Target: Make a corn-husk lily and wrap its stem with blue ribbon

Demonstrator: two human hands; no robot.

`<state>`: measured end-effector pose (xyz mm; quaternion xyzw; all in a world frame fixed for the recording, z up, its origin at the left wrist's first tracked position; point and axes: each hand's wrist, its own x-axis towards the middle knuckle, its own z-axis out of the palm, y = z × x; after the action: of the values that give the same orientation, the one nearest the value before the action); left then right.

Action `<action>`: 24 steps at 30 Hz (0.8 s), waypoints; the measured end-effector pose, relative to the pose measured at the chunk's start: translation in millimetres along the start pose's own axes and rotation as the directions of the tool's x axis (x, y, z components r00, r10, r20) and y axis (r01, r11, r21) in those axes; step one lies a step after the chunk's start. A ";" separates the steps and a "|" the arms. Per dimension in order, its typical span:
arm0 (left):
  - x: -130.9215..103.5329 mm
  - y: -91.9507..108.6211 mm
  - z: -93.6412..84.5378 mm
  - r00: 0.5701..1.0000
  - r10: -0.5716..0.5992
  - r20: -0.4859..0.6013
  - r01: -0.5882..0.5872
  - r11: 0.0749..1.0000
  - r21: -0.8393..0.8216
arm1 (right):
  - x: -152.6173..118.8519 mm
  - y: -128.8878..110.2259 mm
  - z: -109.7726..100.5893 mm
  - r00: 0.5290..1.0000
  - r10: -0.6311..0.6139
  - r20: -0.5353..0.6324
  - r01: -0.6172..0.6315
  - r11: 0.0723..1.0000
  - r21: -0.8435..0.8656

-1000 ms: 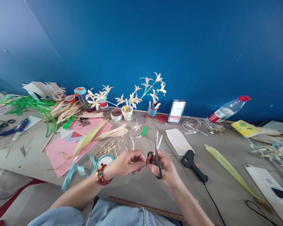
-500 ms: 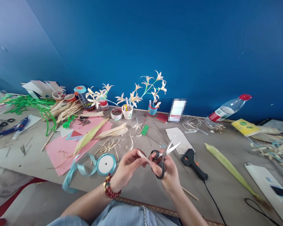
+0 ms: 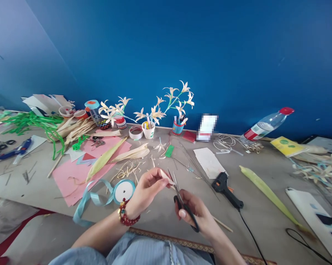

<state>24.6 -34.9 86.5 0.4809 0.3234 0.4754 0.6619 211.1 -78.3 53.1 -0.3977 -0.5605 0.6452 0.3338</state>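
Near the table's front edge, my left hand pinches a small pale petal-shaped piece between thumb and fingers. My right hand has its fingers in the black handles of the scissors. The blades point up and away, slightly parted, right beside the pale piece. A roll of light blue ribbon lies to the left of my left hand, its loose end curling over the table. A black glue gun rests to the right of my right hand.
Pale flowers stand in cups along the blue wall. Pink paper, husks and thin scraps lie left. At right are a white card, a tilted bottle, a long green husk and a black cable.
My right hand has turned the scissors so their blades point toward the pale piece instead of up and right, and its fingers have left that piece. My left hand has moved slightly up.
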 end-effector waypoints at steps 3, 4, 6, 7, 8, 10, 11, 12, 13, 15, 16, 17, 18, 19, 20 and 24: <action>0.5 2.7 -0.2 1.000 0.000 0.005 0.000 0.999 0.035 | 1.5 0.3 -0.9 1.000 0.002 -0.016 -0.002 1.000 -0.020; 0.4 3.4 -0.7 1.000 0.001 0.009 -0.001 0.999 0.045 | 1.9 0.3 -1.0 1.000 0.008 -0.022 -0.008 1.000 -0.026; 0.3 4.4 -1.7 1.000 0.000 0.007 -0.001 0.998 0.057 | 2.4 0.0 -0.8 0.999 0.024 -0.027 -0.025 0.999 -0.036; 0.3 4.6 -2.1 1.000 0.000 0.004 -0.001 0.998 0.059 | 2.6 -0.2 -0.6 0.999 0.033 -0.030 -0.034 0.999 -0.040; 0.3 4.8 -2.4 1.000 0.000 0.001 0.000 0.998 0.059 | 2.8 -0.1 -0.4 0.999 0.041 -0.032 -0.042 0.998 -0.044; 0.3 5.2 -2.5 1.000 -0.002 -0.003 0.002 0.998 0.058 | 3.2 0.5 0.0 0.998 0.051 -0.043 -0.053 0.997 -0.054; 0.3 5.5 -2.4 1.000 -0.004 -0.002 0.004 0.998 0.059 | 3.5 1.3 0.0 0.997 0.052 -0.050 -0.055 0.997 -0.059; 0.2 5.8 -2.3 1.000 -0.007 -0.001 0.007 0.998 0.062 | 3.8 2.2 0.1 0.997 0.053 -0.055 -0.056 0.996 -0.062; 0.0 6.0 -2.2 1.000 -0.011 -0.002 0.011 0.998 0.064 | 4.0 3.2 0.1 0.997 0.053 -0.058 -0.056 0.997 -0.061; -0.3 6.3 -2.3 1.000 -0.018 -0.004 0.018 0.997 0.070 | 4.6 5.2 0.0 0.997 0.055 -0.059 -0.058 0.997 -0.050; -0.4 6.3 -2.4 1.000 -0.021 -0.005 0.021 0.997 0.073 | 4.8 5.9 0.0 0.997 0.056 -0.058 -0.059 0.997 -0.045; -0.4 6.2 -2.7 1.000 -0.023 -0.007 0.024 0.997 0.075 | 5.0 6.3 -0.1 0.997 0.058 -0.060 -0.060 0.997 -0.041; -0.4 6.1 -3.0 1.000 -0.024 -0.007 0.024 0.997 0.075 | 5.0 6.6 -0.1 0.996 0.059 -0.062 -0.061 0.997 -0.039; -0.2 6.0 -3.3 1.000 -0.024 -0.008 0.025 0.997 0.075 | 5.0 6.6 -0.3 0.996 0.060 -0.063 -0.062 0.997 -0.035; 0.1 6.0 -3.6 1.000 -0.024 -0.009 0.025 0.997 0.074 | 5.0 6.6 -0.5 0.996 0.062 -0.063 -0.064 0.997 -0.031; 1.0 6.8 -3.9 1.000 -0.021 0.002 0.021 0.996 0.083 | 4.2 8.4 -2.5 0.995 0.077 -0.059 -0.078 0.997 -0.025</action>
<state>19.3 -32.1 91.7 0.5052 0.3467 0.4541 0.6468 211.5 -74.8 44.2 -0.4422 -0.5433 0.6383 0.3192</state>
